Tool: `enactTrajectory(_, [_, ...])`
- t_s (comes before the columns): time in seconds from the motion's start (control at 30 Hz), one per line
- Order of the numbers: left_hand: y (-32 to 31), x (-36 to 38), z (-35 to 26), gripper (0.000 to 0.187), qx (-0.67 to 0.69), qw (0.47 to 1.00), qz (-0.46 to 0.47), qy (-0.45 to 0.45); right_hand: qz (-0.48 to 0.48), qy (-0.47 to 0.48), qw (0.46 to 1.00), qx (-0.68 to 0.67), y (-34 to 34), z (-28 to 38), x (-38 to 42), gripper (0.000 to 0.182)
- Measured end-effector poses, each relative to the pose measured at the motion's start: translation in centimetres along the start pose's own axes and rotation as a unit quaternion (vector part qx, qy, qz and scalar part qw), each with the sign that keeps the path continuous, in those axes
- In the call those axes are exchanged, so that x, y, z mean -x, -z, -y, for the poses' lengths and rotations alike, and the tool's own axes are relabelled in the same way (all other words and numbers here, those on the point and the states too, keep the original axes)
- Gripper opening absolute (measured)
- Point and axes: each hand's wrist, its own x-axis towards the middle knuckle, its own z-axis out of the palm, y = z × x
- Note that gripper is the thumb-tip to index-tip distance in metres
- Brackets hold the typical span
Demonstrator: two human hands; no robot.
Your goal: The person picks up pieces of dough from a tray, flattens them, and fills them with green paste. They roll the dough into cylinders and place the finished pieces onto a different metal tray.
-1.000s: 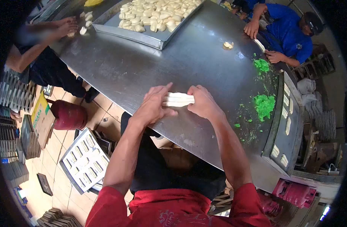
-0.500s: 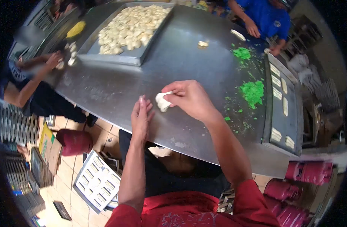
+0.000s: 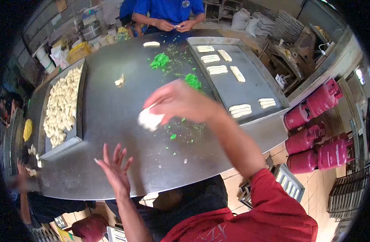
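Pinched in my right hand (image 3: 175, 103) is a white piece of dough (image 3: 150, 119), held above the steel table and blurred by motion. My left hand (image 3: 115, 168) hangs near the table's front edge with its fingers spread and nothing in it. Between my right hand and the far side lie two heaps of green shredded filling (image 3: 159, 61). To the right, a metal tray (image 3: 249, 97) carries several shaped dough strips (image 3: 239, 110). A deep tray (image 3: 78, 139) full of small dough lumps (image 3: 63, 105) stands on the left.
A small dough piece (image 3: 119, 80) and a dough strip (image 3: 151, 44) lie on the steel table (image 3: 108, 105). Across it, a person in a blue shirt (image 3: 169, 10) works with both hands; another person is at the left. Pink gas cylinders (image 3: 332, 155) stand on the right.
My view has swung to the right. My right hand has lifted the dough and carried it rightward, away from my left hand, whose fingers have spread.
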Motion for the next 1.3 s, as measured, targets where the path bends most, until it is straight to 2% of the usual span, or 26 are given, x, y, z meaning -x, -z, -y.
enactTrajectory(0.03, [1.6,-0.6,0.5,0.086,-0.002,1.000,0.004,-0.004,-0.041,-0.013,0.998,0.044,2.5,0.9,1.3,0.025])
enactTrajectory(0.1, [5.5,-1.9,2.2,0.068,-0.099,0.993,-0.057,-0.019,-0.135,-0.045,0.983,0.114,7.2,2.0,3.8,0.026])
enactTrajectory(0.13, [7.4,-2.2,3.4,0.068,-0.102,0.993,-0.054,-0.020,-0.187,-0.062,0.970,0.140,9.4,2.3,5.1,0.026])
enactTrajectory(0.2, [10.4,-2.2,5.7,0.051,-0.226,0.959,-0.140,-0.099,-0.228,-0.063,0.953,0.187,15.5,0.8,7.4,0.027])
enactTrajectory(0.33, [10.5,-1.2,7.4,0.044,-0.209,0.954,-0.146,-0.156,-0.303,-0.145,0.923,0.189,25.3,-2.9,11.0,0.024])
enactTrajectory(0.4, [9.9,-1.0,6.9,0.044,-0.318,0.920,-0.139,-0.184,-0.331,-0.170,0.908,0.193,28.1,-5.2,11.9,0.022])
enactTrajectory(0.47, [10.7,-1.0,7.2,0.044,-0.319,0.919,-0.138,-0.185,-0.351,-0.200,0.899,0.171,29.7,-6.9,12.2,0.022])
enactTrajectory(0.5, [10.6,-1.3,7.0,0.044,-0.316,0.921,-0.137,-0.184,-0.350,-0.196,0.901,0.167,30.0,-7.3,12.1,0.022])
enactTrajectory(0.57, [10.2,-1.2,6.9,0.043,-0.322,0.917,-0.141,-0.188,-0.388,-0.159,0.905,0.071,30.3,-8.4,12.3,0.023])
enactTrajectory(0.6, [10.0,-1.1,6.9,0.043,-0.327,0.915,-0.143,-0.187,-0.387,-0.158,0.906,0.068,30.8,-9.2,12.5,0.023])
enactTrajectory(0.67, [10.4,-1.3,7.1,0.043,-0.326,0.918,-0.142,-0.173,-0.343,-0.254,0.902,0.065,31.4,-10.9,12.7,0.032])
enactTrajectory(0.7, [10.5,-1.4,7.2,0.043,-0.324,0.922,-0.140,-0.158,-0.341,-0.254,0.903,0.065,30.9,-11.6,12.7,0.032])
enactTrajectory(0.77, [9.9,-1.2,7.0,0.043,-0.327,0.920,-0.145,-0.163,-0.359,-0.325,0.831,0.272,29.3,-13.0,12.2,0.041])
enactTrajectory(0.8, [9.7,-1.1,6.8,0.042,-0.328,0.918,-0.148,-0.167,-0.333,-0.340,0.782,0.403,30.1,-14.2,11.7,0.052])
enactTrajectory(0.83, [10.0,-1.4,7.0,0.042,-0.329,0.916,-0.155,-0.170,-0.329,-0.336,0.785,0.403,30.3,-15.2,11.5,0.052])
enactTrajectory(0.9, [10.8,-1.7,7.6,0.042,-0.318,0.925,-0.156,-0.141,-0.240,-0.213,0.809,0.492,29.6,-16.8,10.4,0.061])
enactTrajectory(0.93, [10.0,-1.4,6.9,0.041,-0.351,0.910,-0.148,-0.160,-0.188,-0.193,0.826,0.496,27.5,-15.5,9.6,0.066])
enactTrajectory(0.97, [9.5,-1.2,6.8,0.041,-0.362,0.902,-0.156,-0.176,-0.148,-0.185,0.815,0.529,26.5,-15.9,8.6,0.064])
enactTrajectory(1.0, [9.5,-1.2,6.6,0.041,-0.359,0.906,-0.160,-0.156,-0.109,-0.175,0.801,0.562,25.8,-16.1,7.9,0.062])
enactTrajectory(1.1, [8.1,-0.5,4.9,0.039,-0.380,0.902,-0.168,-0.122,-0.109,-0.181,0.767,0.606,24.2,-16.8,6.8,0.063])
enactTrajectory(1.13, [8.9,-0.7,5.5,0.036,-0.363,0.907,-0.159,-0.143,-0.106,-0.198,0.752,0.620,24.3,-17.0,6.3,0.063])
enactTrajectory(1.2, [8.6,-0.5,4.9,0.034,-0.331,0.920,-0.150,-0.145,-0.101,-0.258,0.771,0.573,25.6,-17.9,6.0,0.064])
enactTrajectory(1.27, [8.9,-0.6,5.1,0.035,-0.316,0.926,-0.146,-0.146,-0.077,-0.195,0.777,0.594,26.3,-18.5,6.5,0.063])
enactTrajectory(1.3, [9.2,-0.6,5.3,0.036,-0.307,0.928,-0.146,-0.154,-0.116,-0.210,0.843,0.481,27.0,-18.6,6.8,0.063])
